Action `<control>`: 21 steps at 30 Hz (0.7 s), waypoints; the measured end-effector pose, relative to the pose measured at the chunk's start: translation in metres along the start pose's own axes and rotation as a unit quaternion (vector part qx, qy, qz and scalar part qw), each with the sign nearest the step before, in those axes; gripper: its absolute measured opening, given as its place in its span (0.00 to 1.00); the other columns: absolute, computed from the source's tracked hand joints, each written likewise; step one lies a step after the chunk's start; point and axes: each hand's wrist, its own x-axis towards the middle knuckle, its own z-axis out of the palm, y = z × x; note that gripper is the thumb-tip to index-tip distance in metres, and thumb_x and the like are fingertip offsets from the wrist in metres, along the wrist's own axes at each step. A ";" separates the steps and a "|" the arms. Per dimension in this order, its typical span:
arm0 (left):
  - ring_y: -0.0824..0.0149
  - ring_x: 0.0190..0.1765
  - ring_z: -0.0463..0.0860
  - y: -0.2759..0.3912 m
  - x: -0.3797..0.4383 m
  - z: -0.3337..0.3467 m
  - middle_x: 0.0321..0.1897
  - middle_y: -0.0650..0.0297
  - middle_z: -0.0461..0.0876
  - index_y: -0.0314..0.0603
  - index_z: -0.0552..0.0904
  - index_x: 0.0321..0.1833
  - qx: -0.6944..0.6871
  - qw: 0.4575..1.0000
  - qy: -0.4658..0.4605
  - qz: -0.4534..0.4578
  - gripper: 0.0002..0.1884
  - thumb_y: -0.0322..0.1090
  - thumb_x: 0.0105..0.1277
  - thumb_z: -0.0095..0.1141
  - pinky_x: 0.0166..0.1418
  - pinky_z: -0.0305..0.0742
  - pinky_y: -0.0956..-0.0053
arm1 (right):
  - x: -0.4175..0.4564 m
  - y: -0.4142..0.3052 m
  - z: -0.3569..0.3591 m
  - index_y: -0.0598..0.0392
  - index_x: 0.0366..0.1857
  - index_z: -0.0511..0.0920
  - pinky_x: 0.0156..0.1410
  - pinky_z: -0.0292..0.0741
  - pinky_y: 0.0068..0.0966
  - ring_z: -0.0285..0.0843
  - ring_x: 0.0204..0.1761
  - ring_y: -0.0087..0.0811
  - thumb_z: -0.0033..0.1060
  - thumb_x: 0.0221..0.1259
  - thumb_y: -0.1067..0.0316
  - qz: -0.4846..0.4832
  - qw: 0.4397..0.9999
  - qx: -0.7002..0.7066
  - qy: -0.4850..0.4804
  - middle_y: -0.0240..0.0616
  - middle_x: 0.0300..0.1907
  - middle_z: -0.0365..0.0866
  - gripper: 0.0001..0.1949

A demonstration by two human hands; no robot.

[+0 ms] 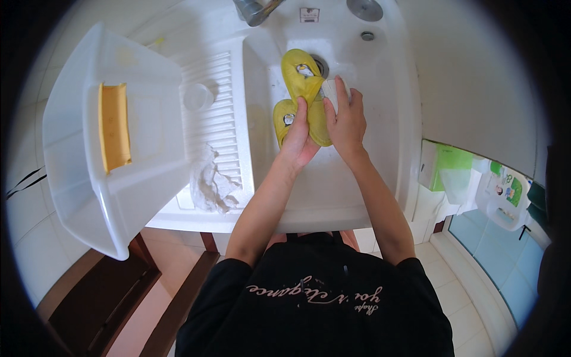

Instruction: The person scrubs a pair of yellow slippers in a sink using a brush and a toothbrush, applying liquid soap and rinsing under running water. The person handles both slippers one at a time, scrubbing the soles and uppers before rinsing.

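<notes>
My left hand (299, 137) grips a yellow slipper (302, 71) with a penguin picture, its thumb on the upper and its fingers beneath the sole. In my right hand (348, 118) is a white scrub brush (331, 91), held against the slipper's inner side. A second yellow slipper (285, 117), also with a penguin picture, lies under and to the left of the first, partly hidden by my left hand. Both slippers are in a white sink basin (379, 160), near the metal drain (320, 67).
Left of the basin is a ribbed washboard (227, 111) with a clear round cup (199, 97) and a crumpled whitish cloth (212, 187). A large translucent plastic bin (151, 120) leans over it. A faucet (255, 12) stands at the back. Several containers, one a clear jug (499, 201), are at right.
</notes>
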 end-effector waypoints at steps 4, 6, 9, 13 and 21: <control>0.62 0.66 0.80 0.018 0.008 -0.022 0.65 0.60 0.80 0.46 0.69 0.76 -0.016 0.990 -0.141 -0.026 0.29 0.57 0.83 0.44 0.70 0.79 0.59 | -0.052 -0.034 -0.015 0.45 0.77 0.69 0.51 0.81 0.42 0.80 0.54 0.53 0.66 0.70 0.60 -0.009 0.995 0.083 -0.047 0.57 0.61 0.73 0.32; 0.61 0.62 0.83 0.011 0.007 -0.020 0.64 0.58 0.80 0.43 0.69 0.75 0.018 0.998 -0.054 0.019 0.26 0.52 0.84 0.46 0.65 0.82 0.60 | -0.039 -0.015 -0.018 0.44 0.77 0.69 0.51 0.81 0.40 0.80 0.56 0.53 0.66 0.71 0.61 0.013 0.997 0.067 -0.040 0.57 0.62 0.73 0.31; 0.60 0.59 0.85 0.015 -0.009 0.001 0.63 0.56 0.80 0.39 0.70 0.73 0.135 0.990 -0.010 0.049 0.21 0.39 0.83 0.48 0.59 0.84 0.63 | 0.009 0.014 -0.037 0.43 0.76 0.71 0.53 0.81 0.39 0.80 0.58 0.52 0.66 0.71 0.61 -0.002 0.995 0.099 0.021 0.56 0.63 0.73 0.29; 0.62 0.57 0.85 0.014 -0.017 0.005 0.63 0.55 0.80 0.37 0.69 0.75 0.335 0.940 -0.051 0.050 0.22 0.32 0.81 0.46 0.57 0.84 0.65 | 0.044 -0.001 -0.053 0.42 0.74 0.73 0.56 0.81 0.38 0.79 0.58 0.50 0.68 0.68 0.64 -0.071 0.982 0.170 0.039 0.53 0.63 0.73 0.29; 0.65 0.51 0.87 0.036 -0.044 -0.008 0.57 0.56 0.83 0.42 0.69 0.75 0.455 0.885 -0.087 -0.036 0.24 0.24 0.76 0.47 0.48 0.83 0.70 | 0.051 0.006 -0.028 0.40 0.71 0.78 0.54 0.83 0.36 0.82 0.53 0.46 0.74 0.60 0.65 -0.143 0.987 0.061 -0.031 0.42 0.61 0.76 0.31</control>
